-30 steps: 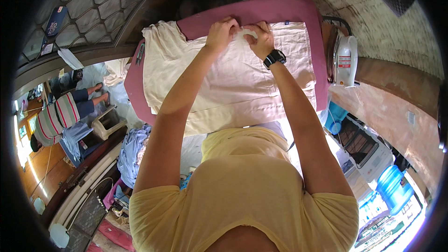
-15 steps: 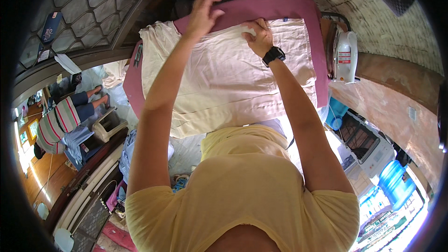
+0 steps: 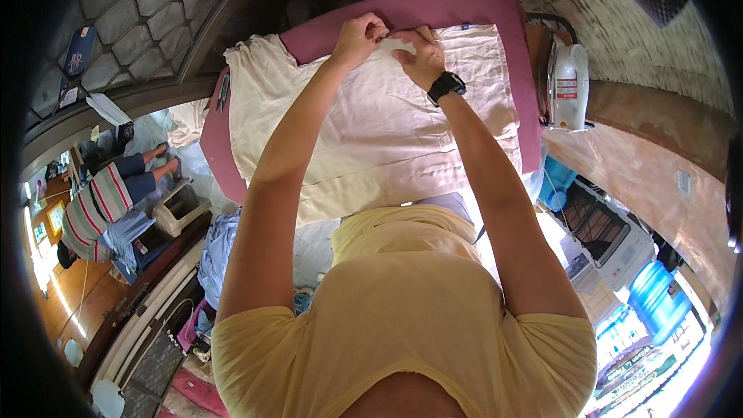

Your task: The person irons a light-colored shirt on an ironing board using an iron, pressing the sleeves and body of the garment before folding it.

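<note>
A cream shirt (image 3: 348,131) lies spread and slightly creased over a padded maroon board (image 3: 480,4) in front of me. A sleeve-like part sticks out at its far left, and a small dark label shows on its far edge. At that far edge my left hand (image 3: 360,40) has its fingers curled and pinched on the cloth. Just right of it, my right hand (image 3: 422,60), with a black watch (image 3: 446,87) on the wrist, rests on the shirt. Its fingers are bent, and the thumb stands apart from them.
A white iron (image 3: 570,87) stands at the board's right end. A dark slim tool (image 3: 224,91) lies on its left edge. A metal lattice gate (image 3: 147,11) is at the far left. Beyond it a person (image 3: 104,201) in a striped top is near a beige stool (image 3: 182,207).
My left hand has come down and right from above the board to the shirt's far edge, its fingers closing. My right hand has stayed nearly in place.
</note>
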Available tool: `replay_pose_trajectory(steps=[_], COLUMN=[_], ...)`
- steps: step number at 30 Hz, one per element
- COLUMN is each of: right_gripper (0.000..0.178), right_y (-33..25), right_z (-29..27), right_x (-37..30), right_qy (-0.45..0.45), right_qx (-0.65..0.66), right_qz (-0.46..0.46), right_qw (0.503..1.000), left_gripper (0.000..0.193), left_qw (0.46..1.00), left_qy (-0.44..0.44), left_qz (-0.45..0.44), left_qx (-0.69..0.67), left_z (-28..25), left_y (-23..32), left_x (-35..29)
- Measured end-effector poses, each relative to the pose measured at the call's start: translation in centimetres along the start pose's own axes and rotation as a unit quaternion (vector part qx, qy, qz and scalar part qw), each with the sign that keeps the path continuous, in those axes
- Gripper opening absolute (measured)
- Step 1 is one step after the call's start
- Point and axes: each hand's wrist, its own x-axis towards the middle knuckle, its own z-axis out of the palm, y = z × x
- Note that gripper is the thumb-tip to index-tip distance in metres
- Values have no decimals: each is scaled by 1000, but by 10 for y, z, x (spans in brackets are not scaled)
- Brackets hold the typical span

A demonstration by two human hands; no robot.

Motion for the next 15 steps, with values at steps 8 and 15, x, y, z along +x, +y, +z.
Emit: replay_pose_trajectory(steps=[8,15], right_gripper=[33,34], right_y=[2,2], right_z=[3,0], right_x=[1,2], right_qy=[-5,-44], right_qx=[-6,16], right_qz=[-24,-11], right_qw=[1000,999], left_gripper=[11,24], left_qw=[989,903], left_qy=[138,412], left_qz=[53,52], left_qx=[-23,109], left_z=[-2,-61], left_y=[5,-22], left_x=[-10,24])
